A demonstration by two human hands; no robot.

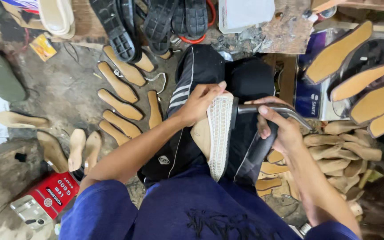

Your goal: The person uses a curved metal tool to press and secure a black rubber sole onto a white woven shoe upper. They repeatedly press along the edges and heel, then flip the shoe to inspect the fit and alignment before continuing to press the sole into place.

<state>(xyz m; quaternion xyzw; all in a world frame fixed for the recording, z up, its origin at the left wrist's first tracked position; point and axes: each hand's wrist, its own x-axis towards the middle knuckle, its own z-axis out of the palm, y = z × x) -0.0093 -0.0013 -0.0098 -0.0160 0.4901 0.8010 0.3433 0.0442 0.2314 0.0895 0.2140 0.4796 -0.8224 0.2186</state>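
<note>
A shoe upper of white woven mesh (220, 129), stretched over a tan wooden last, lies sole-up on my lap. My left hand (199, 103) grips its far end, thumb on top. My right hand (277, 125) is closed around a metal tool with a curved grey head and dark handles (263, 113), whose tip touches the shoe's right edge. My legs, in black trousers with white stripes (184, 95), are underneath.
Several tan wooden lasts (120, 106) lie on the dirty floor at left, and more are piled at right (343, 146). Black rubber soles (156, 22) sit at the top, tan insoles (365, 89) at upper right. A red tin (52, 195) stands at lower left.
</note>
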